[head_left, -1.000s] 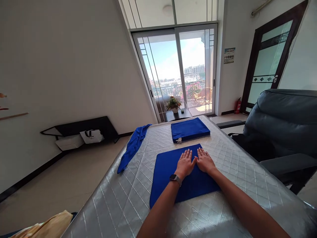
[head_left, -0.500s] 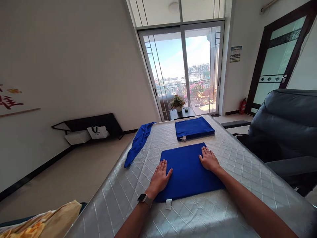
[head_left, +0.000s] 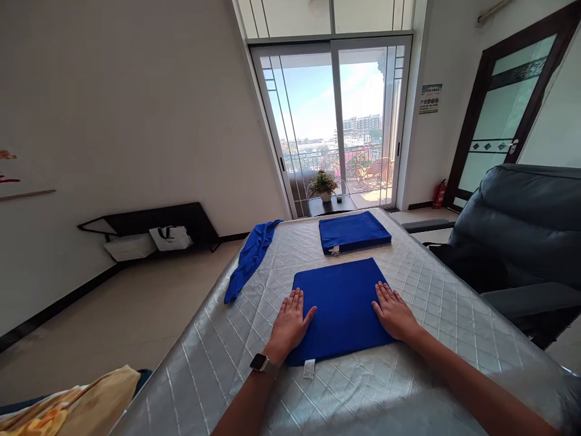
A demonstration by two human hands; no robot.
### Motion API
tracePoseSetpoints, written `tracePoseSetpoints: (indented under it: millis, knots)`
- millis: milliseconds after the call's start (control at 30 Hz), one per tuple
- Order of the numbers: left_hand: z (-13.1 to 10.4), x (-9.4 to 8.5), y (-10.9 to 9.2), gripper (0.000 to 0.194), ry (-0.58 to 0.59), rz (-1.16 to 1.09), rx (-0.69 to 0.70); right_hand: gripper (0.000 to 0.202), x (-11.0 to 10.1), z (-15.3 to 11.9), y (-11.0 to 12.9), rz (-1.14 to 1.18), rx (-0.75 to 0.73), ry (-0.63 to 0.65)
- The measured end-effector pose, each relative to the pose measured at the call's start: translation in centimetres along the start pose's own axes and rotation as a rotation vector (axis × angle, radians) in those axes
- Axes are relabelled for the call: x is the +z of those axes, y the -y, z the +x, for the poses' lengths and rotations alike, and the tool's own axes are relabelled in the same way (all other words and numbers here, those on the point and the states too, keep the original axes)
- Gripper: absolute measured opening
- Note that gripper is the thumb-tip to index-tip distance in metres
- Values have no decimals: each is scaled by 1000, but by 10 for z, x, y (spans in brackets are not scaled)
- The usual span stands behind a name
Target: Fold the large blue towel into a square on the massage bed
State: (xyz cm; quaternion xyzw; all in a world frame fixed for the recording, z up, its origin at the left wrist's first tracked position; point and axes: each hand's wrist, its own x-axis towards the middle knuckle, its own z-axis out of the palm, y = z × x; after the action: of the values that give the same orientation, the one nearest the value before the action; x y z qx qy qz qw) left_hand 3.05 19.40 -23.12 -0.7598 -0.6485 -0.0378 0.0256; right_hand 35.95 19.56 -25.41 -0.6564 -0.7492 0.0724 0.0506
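Note:
A folded blue cloth [head_left: 340, 309] lies flat on the silver quilted mattress [head_left: 218, 363], its white label [head_left: 309, 369] sticking out at the near edge. My left hand [head_left: 290, 324] rests flat along the cloth's left edge, fingers stretched out, a watch [head_left: 260, 362] on the wrist. Along the right edge lies my right hand [head_left: 394, 312], also flat with the fingers extended. Just beyond is a neat stack of folded blue cloths [head_left: 354, 231]. One loose, crumpled blue cloth [head_left: 252, 260] drapes over the mattress's far left edge.
A dark armchair [head_left: 531, 224] stands close on the right. Past the far end, a small table [head_left: 333, 206] holds a potted plant [head_left: 324, 184] before the glass doors. At lower left is a patterned blanket [head_left: 91, 399]; a black bench [head_left: 154, 221] sits along the left wall.
My right hand has slid toward me and slightly outward along the cloth's right edge. The left hand stays nearly in place. The view has shifted slightly.

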Motion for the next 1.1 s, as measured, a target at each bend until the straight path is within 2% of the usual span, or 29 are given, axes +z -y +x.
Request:
tracePoseSetpoints:
  millis: [67, 133, 200, 267, 367, 433, 467, 533, 633, 733, 833, 967, 1100]
  knots:
    - [0, -9, -15, 80, -43, -20, 71, 71, -2, -3, 2, -1, 8, -3]
    - [2, -14, -40, 77, -56, -84, 218, 71, -5, -3, 5, 16, 15, -2]
    - [6, -15, -75, 74, -34, -150, 394, 71, -8, -2, 6, 29, 9, -5]
    - [12, -12, -113, 73, -21, -197, 490, 70, -9, -3, 5, 22, 2, -11]
    - [22, -4, -158, 75, -27, -243, 448, 68, -8, -4, 3, -8, -12, -18]
    - [25, 0, -170, 77, -27, -251, 410, 67, -8, -5, 2, -24, -21, -19]
    - [24, 1, -169, 78, -26, -249, 404, 67, -7, -5, 2, -30, -22, -20]
    - [18, 1, -153, 78, -15, -238, 400, 68, -8, -5, 2, -35, -18, -25]
    - [-4, 0, -108, 80, 22, -200, 337, 69, -9, -6, 3, -28, -11, -24]
    - [-36, 3, -58, 77, 11, -150, 246, 69, -10, -5, 4, -28, 3, -8]
    - [-68, 7, -26, 75, 4, -113, 188, 69, -13, -5, 7, -37, 5, -5]
    - [-89, 7, -13, 75, 54, -98, 166, 68, -19, -14, 10, -45, 12, -28]
    - [-87, 3, -16, 76, 69, -85, 163, 71, -15, -45, 9, 16, -15, -66]
